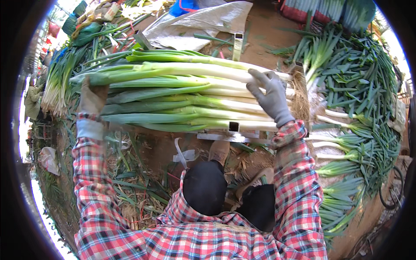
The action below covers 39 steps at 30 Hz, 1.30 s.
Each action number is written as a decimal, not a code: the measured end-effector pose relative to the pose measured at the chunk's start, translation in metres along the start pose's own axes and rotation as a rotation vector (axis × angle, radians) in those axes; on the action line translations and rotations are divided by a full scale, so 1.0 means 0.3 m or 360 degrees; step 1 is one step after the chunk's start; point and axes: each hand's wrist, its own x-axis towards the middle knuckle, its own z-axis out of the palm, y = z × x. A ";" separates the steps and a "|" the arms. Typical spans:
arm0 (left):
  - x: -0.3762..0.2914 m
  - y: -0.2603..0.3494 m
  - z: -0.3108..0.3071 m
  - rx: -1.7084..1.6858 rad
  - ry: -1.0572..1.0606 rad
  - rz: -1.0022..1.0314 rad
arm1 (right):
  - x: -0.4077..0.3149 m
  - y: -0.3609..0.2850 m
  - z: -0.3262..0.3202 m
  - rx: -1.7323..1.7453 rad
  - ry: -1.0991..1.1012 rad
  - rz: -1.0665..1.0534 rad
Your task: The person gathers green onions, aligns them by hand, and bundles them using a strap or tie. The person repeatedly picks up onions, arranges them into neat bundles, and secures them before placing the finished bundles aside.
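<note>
A bundle of large green onions (201,102) lies crosswise before me on a metal frame (233,127), leaves to the left and white stems to the right. The topmost thick green onion (195,71) runs between my two gloved hands. My left hand (93,96) grips its leaf end, with the fingers partly hidden under the green. Near the root end, my right hand (271,92) has thumb and fingers on either side of its white stem. Brown roots (299,97) line up against an upright metal plate at the frame's right end.
More green onions (360,74) are heaped along the right, several with stems towards the frame. A white woven sheet (201,24) lies beyond it. Bundled onions (61,78) stand at the left, near a person (32,97). Leaf scraps (139,182) litter the ground by my shoes (218,151).
</note>
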 end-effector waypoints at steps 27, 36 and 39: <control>-0.261 -0.690 0.586 0.3368 -0.1734 0.1529 | 0.082 0.338 0.249 -0.0361 0.0029 0.0055; -0.103 -0.733 0.517 0.3457 -0.1737 0.2057 | -0.141 0.206 -0.078 0.0581 0.0020 0.0338; 0.020 -0.738 0.485 0.3277 -0.1915 0.2154 | -0.555 0.302 -0.369 0.1101 0.0722 0.0717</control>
